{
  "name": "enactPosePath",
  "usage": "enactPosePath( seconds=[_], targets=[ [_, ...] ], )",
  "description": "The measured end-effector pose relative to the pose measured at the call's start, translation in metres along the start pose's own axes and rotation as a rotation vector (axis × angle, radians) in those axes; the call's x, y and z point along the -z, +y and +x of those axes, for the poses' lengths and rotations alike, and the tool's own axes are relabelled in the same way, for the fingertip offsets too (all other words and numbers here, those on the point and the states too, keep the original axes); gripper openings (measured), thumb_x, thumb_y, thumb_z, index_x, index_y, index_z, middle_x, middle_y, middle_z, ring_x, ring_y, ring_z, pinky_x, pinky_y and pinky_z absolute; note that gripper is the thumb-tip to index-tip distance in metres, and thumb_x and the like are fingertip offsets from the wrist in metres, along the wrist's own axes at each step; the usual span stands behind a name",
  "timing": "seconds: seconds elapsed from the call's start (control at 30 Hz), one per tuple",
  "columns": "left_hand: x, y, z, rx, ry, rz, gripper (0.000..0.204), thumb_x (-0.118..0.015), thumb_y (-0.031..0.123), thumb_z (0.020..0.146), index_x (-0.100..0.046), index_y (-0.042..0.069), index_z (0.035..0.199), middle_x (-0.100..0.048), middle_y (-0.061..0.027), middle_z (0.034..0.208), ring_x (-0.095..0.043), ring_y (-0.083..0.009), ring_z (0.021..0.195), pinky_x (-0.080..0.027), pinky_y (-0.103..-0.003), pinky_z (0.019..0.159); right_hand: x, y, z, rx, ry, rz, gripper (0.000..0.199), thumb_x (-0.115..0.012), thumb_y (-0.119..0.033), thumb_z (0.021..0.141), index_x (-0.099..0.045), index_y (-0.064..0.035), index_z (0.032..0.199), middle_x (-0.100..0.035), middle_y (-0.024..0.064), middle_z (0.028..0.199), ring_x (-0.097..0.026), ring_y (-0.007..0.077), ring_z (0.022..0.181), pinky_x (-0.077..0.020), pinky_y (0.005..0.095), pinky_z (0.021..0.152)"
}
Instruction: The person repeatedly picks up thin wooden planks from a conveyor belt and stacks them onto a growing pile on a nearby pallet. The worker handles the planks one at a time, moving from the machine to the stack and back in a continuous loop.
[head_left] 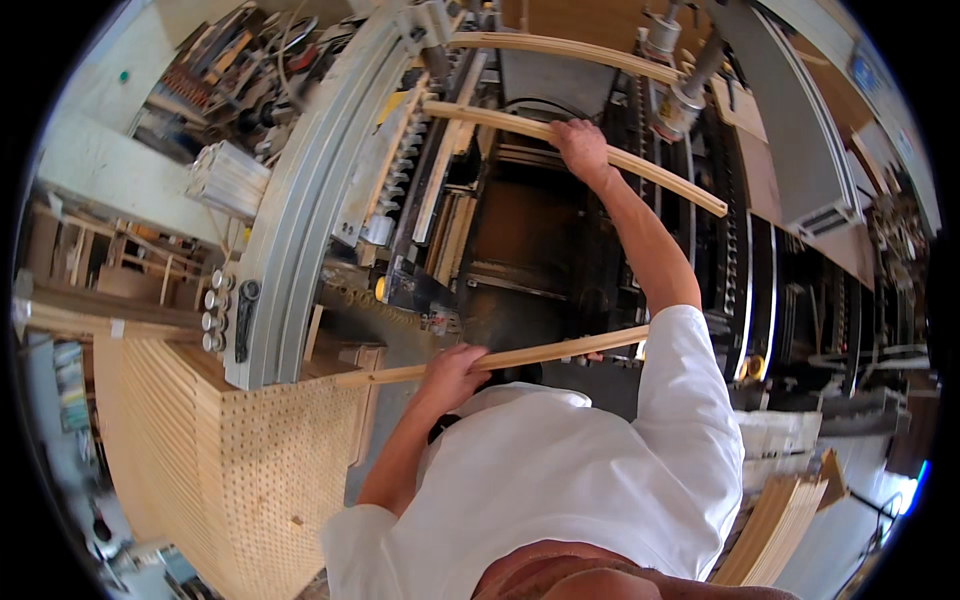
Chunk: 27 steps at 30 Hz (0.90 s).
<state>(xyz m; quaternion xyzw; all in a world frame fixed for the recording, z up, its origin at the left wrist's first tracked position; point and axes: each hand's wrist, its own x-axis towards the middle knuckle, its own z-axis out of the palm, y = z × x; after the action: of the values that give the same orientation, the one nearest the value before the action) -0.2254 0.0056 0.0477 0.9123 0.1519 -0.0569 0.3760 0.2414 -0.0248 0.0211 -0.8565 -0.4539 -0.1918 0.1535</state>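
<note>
Wood shop: both hands grip slats [575,145] over machine bed [520,230], pegboard stack [260,450] left.

The scene is evenly and brightly lit by diffuse light; hard shadows are hardly seen. The white shirt [560,480] is rendered close to overexposure. The machine interior [520,230] is left dark, with little detail resolved. Strong fisheye distortion is shown: straight edges are bent toward the rim, and the corners are cut off by black vignetting. Fine detail at the periphery is softened.
</note>
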Motion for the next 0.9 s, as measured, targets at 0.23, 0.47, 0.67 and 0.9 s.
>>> enactPosePath(
  seconds=[0.23, 0.47, 0.67, 0.9],
  targets=[
    [-0.011, -0.002, -0.072, 0.328, 0.223, -0.092, 0.037, -0.076, 0.015, 0.075, -0.067, 0.005, 0.110, -0.066, -0.0173, 0.103, -0.063, -0.0376, 0.095, -0.051, -0.042, 0.081, -0.027, 0.044, 0.047, -0.066, -0.006, -0.084, 0.025, -0.062, -0.029, 0.088, -0.066, -0.0175, 0.110, -0.067, 0.0101, 0.100, -0.063, 0.0337, 0.096, -0.0497, 0.0466, 0.081],
    [-0.048, -0.022, -0.098, 0.566, 0.328, -0.044, 0.039, -0.077, 0.022, 0.076, -0.068, 0.003, 0.109, -0.068, -0.0202, 0.104, -0.064, -0.0395, 0.096, -0.051, -0.043, 0.083, -0.037, 0.034, 0.061, -0.013, 0.017, -0.063, 0.024, -0.062, -0.030, 0.088, -0.066, -0.0165, 0.108, -0.067, 0.0090, 0.101, -0.063, 0.0327, 0.097, -0.0489, 0.0459, 0.081],
    [-0.061, -0.037, -0.105, 0.633, 0.297, 0.024, 0.035, -0.075, 0.027, 0.078, -0.068, 0.009, 0.106, -0.068, -0.0176, 0.103, -0.063, -0.0387, 0.098, -0.051, -0.047, 0.082, -0.037, 0.031, 0.061, -0.030, -0.022, -0.079, 0.025, -0.063, -0.030, 0.087, -0.066, -0.0163, 0.107, -0.067, 0.0083, 0.101, -0.063, 0.0317, 0.098, -0.0483, 0.0454, 0.083],
    [-0.049, -0.021, -0.126, 0.650, 0.359, -0.060, 0.036, -0.075, 0.031, 0.081, -0.070, 0.006, 0.107, -0.068, -0.0207, 0.098, -0.065, -0.0389, 0.091, -0.052, -0.043, 0.078, -0.034, 0.028, 0.059, -0.044, -0.018, -0.083, 0.025, -0.063, -0.031, 0.088, -0.066, -0.0174, 0.108, -0.067, 0.0080, 0.102, -0.063, 0.0313, 0.099, -0.0479, 0.0467, 0.083]
  ],
)
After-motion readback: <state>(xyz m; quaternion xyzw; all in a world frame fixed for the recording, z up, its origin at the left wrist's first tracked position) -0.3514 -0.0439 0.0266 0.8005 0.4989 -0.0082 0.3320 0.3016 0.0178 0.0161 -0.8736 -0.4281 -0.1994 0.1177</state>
